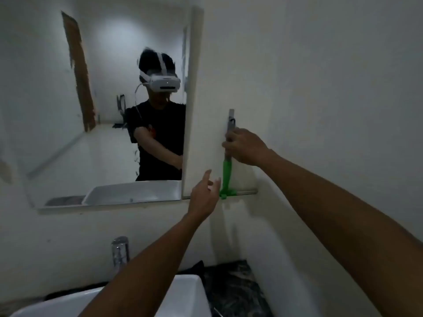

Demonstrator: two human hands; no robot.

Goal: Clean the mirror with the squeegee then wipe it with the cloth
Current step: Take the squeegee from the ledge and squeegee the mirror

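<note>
The right hand (245, 146) was closed around the grey upper handle of the squeegee (227, 172), which hung upright on the wall (320, 88) just right of the mirror (103, 110), its green head at the bottom. The left hand (203, 195) hovered empty, fingers spread, just left of the green part. A white sink (183, 296) and tap (120, 250) sat below.

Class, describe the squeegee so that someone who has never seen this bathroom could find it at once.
Start at the wall mirror above the white sink and look just past its right edge. There the squeegee stands upright against the white wall, its blade end at the bottom, gripped by the right hand. Its bright green handle is the only vivid colour nearby.
</note>
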